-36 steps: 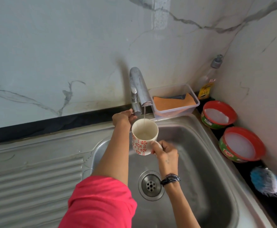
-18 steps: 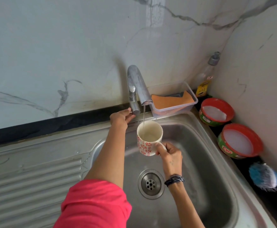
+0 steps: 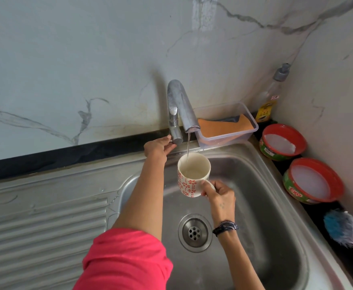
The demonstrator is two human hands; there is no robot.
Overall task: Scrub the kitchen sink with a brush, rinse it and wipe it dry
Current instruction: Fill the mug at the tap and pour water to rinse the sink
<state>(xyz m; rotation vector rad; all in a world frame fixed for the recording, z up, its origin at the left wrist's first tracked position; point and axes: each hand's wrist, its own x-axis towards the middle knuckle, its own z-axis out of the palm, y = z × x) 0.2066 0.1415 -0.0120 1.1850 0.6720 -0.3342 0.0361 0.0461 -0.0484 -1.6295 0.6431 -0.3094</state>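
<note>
Sink [image 3: 276,206] right corner cut off; brush [image 3: 343,229] half out of frame.

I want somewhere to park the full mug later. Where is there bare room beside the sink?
The ribbed drainboard, left of the basin and below the black ledge, is bare. The right ledge is crowded: clear tub, bottle, two red soap tubs, brush.

Sink [image 3: 276,206] at centre, drain [image 3: 194,232] in its floor. Draining board [image 3: 45,222] left of sink. Tap [image 3: 180,105] at far rim; tub [image 3: 228,124] with sponge [image 3: 223,127] just right of tap. Mug [image 3: 193,174] under spout, above sink. Bottle [image 3: 273,95] in far right corner. Two bowls [image 3: 282,141] [image 3: 313,180] along right tabletop; brush [image 3: 343,228] nearer, right edge.
</note>
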